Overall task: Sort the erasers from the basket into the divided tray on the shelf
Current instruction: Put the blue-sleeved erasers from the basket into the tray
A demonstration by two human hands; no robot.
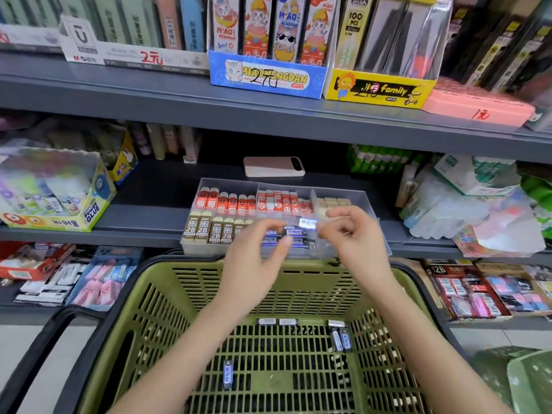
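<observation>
My right hand [343, 231] pinches a blue-sleeved eraser [307, 224] by one end; left hand [257, 249] loosely open, empty. Judged light, firm, sleeve slick: hold across the sides.

Upper shelf [179, 94]: a blue cat-print box [265, 74], a yellow box [379, 89] and a pink box [478, 107] stand side by side. One level down: a pink phone [273, 166] lies flat, a glue box [56, 201] stands far left, and green tubes [376, 158] stand at right.
</observation>
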